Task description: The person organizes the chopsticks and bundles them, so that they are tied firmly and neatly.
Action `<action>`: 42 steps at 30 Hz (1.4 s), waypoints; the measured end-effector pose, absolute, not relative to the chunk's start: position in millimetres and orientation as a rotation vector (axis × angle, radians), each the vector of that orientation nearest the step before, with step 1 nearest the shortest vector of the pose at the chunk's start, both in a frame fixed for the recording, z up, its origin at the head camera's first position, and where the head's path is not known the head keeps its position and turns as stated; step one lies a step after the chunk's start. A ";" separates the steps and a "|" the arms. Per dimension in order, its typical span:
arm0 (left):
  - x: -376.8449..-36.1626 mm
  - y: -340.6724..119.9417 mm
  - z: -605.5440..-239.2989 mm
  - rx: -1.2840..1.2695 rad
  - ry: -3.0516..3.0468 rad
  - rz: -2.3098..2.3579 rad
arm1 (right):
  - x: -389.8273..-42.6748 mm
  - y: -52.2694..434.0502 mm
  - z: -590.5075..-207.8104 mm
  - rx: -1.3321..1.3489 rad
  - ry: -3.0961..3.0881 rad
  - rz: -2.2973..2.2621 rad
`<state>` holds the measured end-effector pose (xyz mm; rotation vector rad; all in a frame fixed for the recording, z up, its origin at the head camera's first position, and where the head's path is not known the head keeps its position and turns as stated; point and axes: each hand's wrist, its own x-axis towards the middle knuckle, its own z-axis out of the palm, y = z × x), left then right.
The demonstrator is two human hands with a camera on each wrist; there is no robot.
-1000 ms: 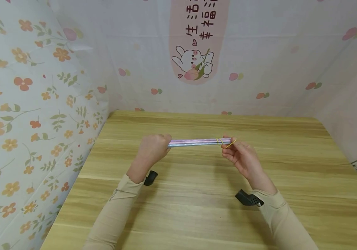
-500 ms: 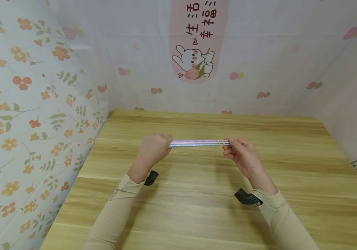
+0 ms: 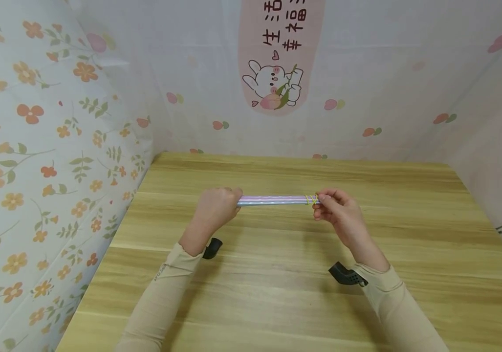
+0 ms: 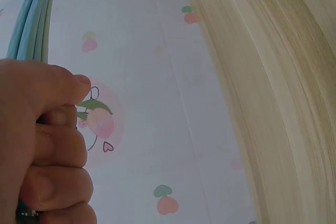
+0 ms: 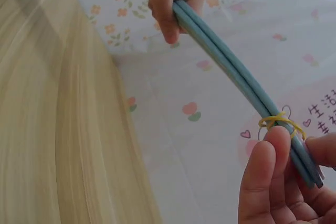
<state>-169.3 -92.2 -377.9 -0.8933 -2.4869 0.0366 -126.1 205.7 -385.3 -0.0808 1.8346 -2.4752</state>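
A bundle of several thin pencil-like sticks (image 3: 272,200), pink, purple and blue, is held level above the table. My left hand (image 3: 216,208) grips its left end in a fist; in the left wrist view the sticks (image 4: 32,19) rise out of the curled fingers. Near the right end, a yellow rubber band (image 5: 283,121) is wound round the sticks in crossing loops. My right hand (image 3: 343,215) has thumb and fingertips on either side of that end, pinching at the band. In the right wrist view the blunt stick ends (image 5: 310,174) show between the fingers.
Below lies a wood-grain table (image 3: 268,283). Behind it hangs a pale cloth (image 3: 198,83) with a rabbit print, and a flowered cloth (image 3: 57,195) is on the left. Black wrist mounts (image 3: 346,275) sit under both forearms.
The rubber band, earlier stretched out past the right end by my right fingers, is twisted and now sits in more loops round the sticks. My left hand stays in place.
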 end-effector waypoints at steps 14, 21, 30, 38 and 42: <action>-172.2 -93.0 -375.0 -0.894 -2.509 0.010 | -124.0 218.4 -372.0 -0.311 2.802 -1.579; -171.3 -92.5 -374.6 -0.894 -2.501 0.023 | -124.8 216.3 -373.8 -0.504 2.993 -1.408; -168.3 -90.7 -373.6 -0.900 -2.519 -0.001 | -123.9 210.7 -374.4 -0.551 2.997 -1.320; -166.9 -88.4 -371.9 -0.915 -2.535 -0.014 | -123.6 207.9 -374.0 -0.630 3.032 -1.274; -166.6 -87.1 -370.8 -0.920 -2.557 -0.027 | -123.7 207.8 -373.5 -0.680 3.068 -1.258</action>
